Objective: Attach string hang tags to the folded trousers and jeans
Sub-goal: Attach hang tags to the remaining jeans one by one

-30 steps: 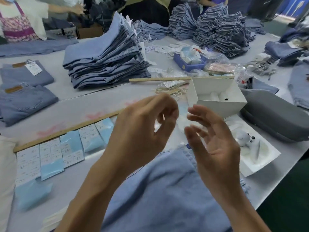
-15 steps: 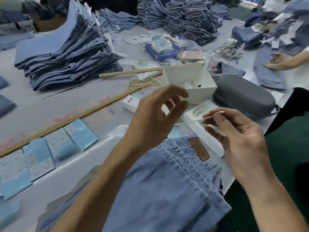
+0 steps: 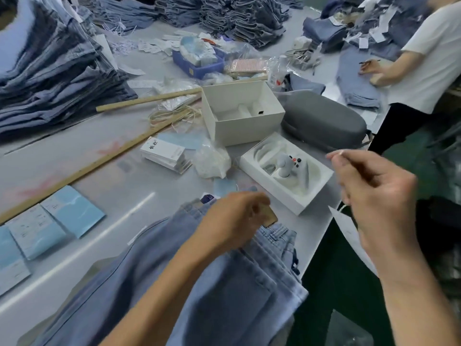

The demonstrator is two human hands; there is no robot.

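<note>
Tabletop [image 3: 104,171], grey; folded jeans [image 3: 199,283] at its near edge, waistband toward the right corner. Left hand [image 3: 232,221] grips the waistband by the leather patch [image 3: 270,216]. Right hand [image 3: 374,193], off the right edge, pinches the tag string [image 3: 335,154], hang tag [image 3: 346,228] dangling below, apart from the jeans. Risk: string slips free or misses the belt loop.

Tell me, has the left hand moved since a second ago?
Yes. The left hand has come down from mid-air onto the waistband of the folded jeans, by the brown patch, nearer the person than the white box.
</note>
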